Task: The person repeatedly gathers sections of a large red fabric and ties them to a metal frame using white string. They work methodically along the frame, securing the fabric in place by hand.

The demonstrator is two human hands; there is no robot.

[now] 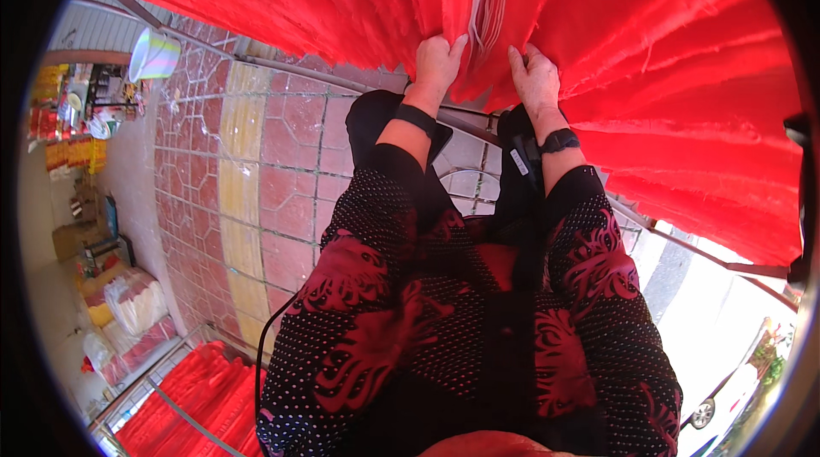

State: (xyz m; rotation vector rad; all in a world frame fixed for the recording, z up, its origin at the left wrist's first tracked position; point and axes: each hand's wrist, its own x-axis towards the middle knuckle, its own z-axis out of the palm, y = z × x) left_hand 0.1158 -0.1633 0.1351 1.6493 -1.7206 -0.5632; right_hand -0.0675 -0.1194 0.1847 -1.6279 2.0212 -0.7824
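Long sheets of red cloth [640, 60] hang in folds over the top and right of the view, with frayed threads along some edges. My left hand [439, 63] pinches a fold of this cloth, thumb pointing up. A short way to the right, my right hand [535, 76] holds another fold near its lower edge. Between the two hands runs a bundle of thin whitish strips or edges [490, 8], which neither hand appears to touch. The fingers of both hands are partly hidden behind the cloth.
A metal rail [301, 76] runs below the cloth. More red cloth [198, 399] lies on a rack at lower left. A striped bucket [154, 54] is at upper left, and wrapped bundles [134, 300] sit by the wall. Paving tiles [291, 169] cover the ground; a white car [724, 409] stands at lower right.
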